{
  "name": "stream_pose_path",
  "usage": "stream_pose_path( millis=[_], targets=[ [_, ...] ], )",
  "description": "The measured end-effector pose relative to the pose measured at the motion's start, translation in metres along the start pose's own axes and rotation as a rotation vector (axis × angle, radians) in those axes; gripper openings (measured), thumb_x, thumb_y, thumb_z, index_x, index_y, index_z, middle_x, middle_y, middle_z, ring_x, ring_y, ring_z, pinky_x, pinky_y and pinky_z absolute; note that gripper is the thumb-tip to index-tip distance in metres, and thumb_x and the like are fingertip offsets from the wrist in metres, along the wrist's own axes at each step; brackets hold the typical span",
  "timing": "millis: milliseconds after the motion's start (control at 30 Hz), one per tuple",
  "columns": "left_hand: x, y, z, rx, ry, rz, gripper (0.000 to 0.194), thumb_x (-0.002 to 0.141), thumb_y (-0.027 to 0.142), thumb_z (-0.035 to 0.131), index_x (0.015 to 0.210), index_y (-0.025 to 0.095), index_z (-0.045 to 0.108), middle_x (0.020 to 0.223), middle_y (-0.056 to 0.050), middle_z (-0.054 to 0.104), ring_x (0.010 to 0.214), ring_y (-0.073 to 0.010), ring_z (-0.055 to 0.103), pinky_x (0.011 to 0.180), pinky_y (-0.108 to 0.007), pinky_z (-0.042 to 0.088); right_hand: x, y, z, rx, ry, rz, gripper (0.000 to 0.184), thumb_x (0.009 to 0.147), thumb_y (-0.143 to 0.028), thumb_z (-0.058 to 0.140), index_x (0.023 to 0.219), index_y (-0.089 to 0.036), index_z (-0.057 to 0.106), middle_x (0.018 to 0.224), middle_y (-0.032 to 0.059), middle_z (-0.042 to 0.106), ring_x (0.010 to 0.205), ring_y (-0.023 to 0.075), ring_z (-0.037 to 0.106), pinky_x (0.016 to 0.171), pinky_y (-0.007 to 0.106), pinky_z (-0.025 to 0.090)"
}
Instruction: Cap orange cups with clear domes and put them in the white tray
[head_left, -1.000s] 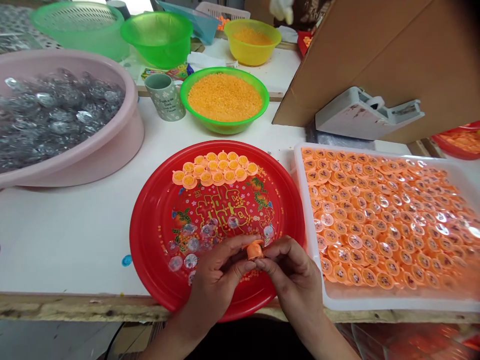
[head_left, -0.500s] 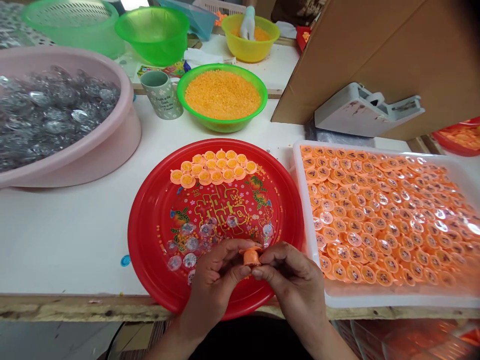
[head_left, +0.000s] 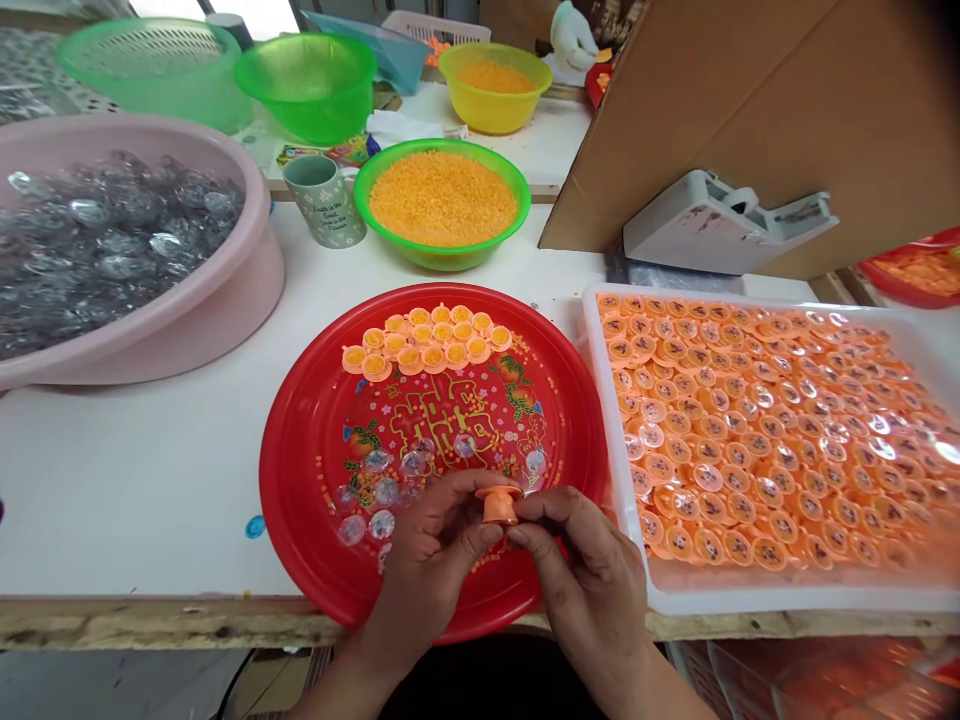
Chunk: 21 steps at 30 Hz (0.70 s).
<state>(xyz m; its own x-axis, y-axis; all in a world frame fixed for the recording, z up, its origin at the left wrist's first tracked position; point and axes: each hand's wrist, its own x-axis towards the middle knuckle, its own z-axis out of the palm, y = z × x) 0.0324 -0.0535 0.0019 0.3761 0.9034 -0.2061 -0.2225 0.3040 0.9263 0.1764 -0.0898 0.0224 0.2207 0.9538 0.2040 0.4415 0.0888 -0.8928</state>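
Observation:
Both my hands pinch one small orange cup (head_left: 500, 503) above the near part of a red plate (head_left: 307, 470). My left hand (head_left: 431, 560) grips it from the left, my right hand (head_left: 585, 565) from the right, fingers closed on it. On the plate's far side lie several orange cups filled with yellow grains (head_left: 426, 346). Several clear round lids (head_left: 390, 480) lie loose on the plate just left of my hands.
A white tray (head_left: 750, 598) packed with finished orange pieces sits at the right. A pink basin of clear lids (head_left: 247, 290), a green bowl of yellow grains (head_left: 442, 200), a mug (head_left: 324, 198), a cardboard panel (head_left: 750, 100) and a white device (head_left: 724, 225) stand behind. A gloved hand (head_left: 574, 35) works at the far side.
The orange cup has turned between my fingers and now shows its rim up. The gloved hand at the back left the yellow bowl and moved right.

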Motion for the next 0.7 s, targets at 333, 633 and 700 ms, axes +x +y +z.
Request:
stream_pose_path(
  millis=[333,633,700],
  targets=[
    [0.0,0.003,0.003,0.159,0.08,0.087,0.02,0.087,0.02,0.066,0.103,0.028,0.072,0.096,0.001,0.074,0.085,-0.0134,0.068,0.077,-0.019,0.054,-0.003,0.008,0.001,0.134,-0.038,0.132,0.01,0.084,-0.011,0.068,0.083,-0.021,0.066,0.07,-0.0037,0.067,0.06,0.0108,0.064,0.056,0.019,0.051],
    [0.001,0.001,0.007,-0.259,0.2,-0.172,0.021,0.083,0.021,0.073,0.104,0.023,0.072,0.098,-0.003,0.075,0.094,-0.0149,0.066,0.082,-0.021,0.053,0.0,0.02,0.004,0.172,-0.061,0.096,0.022,0.085,-0.014,0.067,0.104,-0.025,0.062,0.086,0.0009,0.06,0.073,0.0145,0.06,0.064,0.026,0.052],
    [0.004,0.007,0.011,-0.338,0.244,-0.246,0.02,0.081,0.022,0.074,0.101,0.02,0.072,0.094,-0.004,0.074,0.089,-0.0149,0.066,0.078,-0.022,0.054,0.0,0.025,0.007,0.202,-0.075,0.135,0.03,0.085,-0.016,0.069,0.112,-0.026,0.06,0.092,0.0023,0.058,0.074,0.0151,0.059,0.064,0.028,0.054]
  ],
)
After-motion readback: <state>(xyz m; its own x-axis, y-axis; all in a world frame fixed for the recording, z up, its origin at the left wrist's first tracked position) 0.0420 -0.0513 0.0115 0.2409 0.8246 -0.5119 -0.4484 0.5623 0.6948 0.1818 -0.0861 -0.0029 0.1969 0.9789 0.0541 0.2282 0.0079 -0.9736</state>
